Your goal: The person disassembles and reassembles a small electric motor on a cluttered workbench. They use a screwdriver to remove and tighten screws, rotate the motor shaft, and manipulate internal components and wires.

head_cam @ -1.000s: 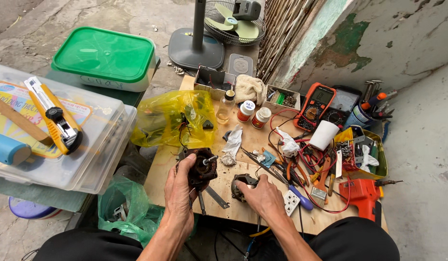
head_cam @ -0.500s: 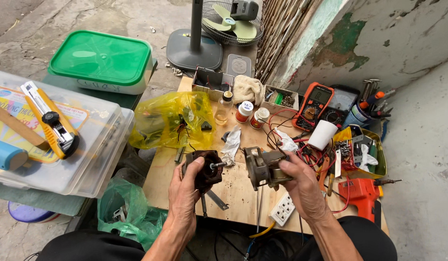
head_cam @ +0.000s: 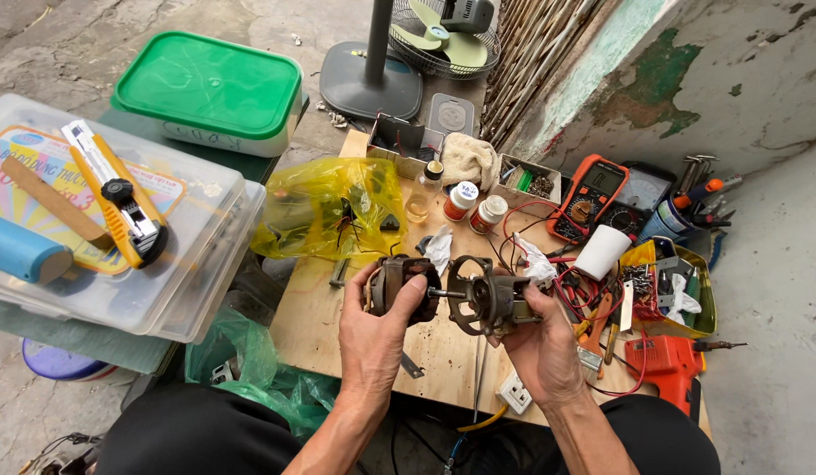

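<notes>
Seen from above, looking down at two bare hands over a cluttered wooden worktop [head_cam: 337, 325].

At far left, a large clear plastic storage box [head_cam: 188, 264] carrying a yellow utility knife [head_cam: 117, 198]. Beyond it, a white tub with a green lid [head_cam: 210, 92]. At top, the round grey base of a pedestal fan [head_cam: 370, 86]. On the worktop's left, a crumpled yellow plastic bag [head_cam: 329, 207]. At right, an orange multimeter [head_cam: 588, 198], a white cup [head_cam: 601, 251], a tangle of red wires [head_cam: 575, 286], an orange power tool [head_cam: 667, 365].

Centre, raised just above the worktop: a small electric motor pulled into two halves. Left hand [head_cam: 386, 339] with grip closed around the dark wound motor body [head_cam: 399, 281], thumb over its front face. Right hand [head_cam: 540, 339] with grip closed on the grey metal end housing [head_cam: 491, 299], fingers wrapped beneath. Between the halves, a thin steel shaft [head_cam: 445, 293] bridging the gap.

Probably dense and heavy for its size, rigid, perhaps greasy. Windings likely delicate; best held by the outer metal casing, never by wires or shaft.
</notes>
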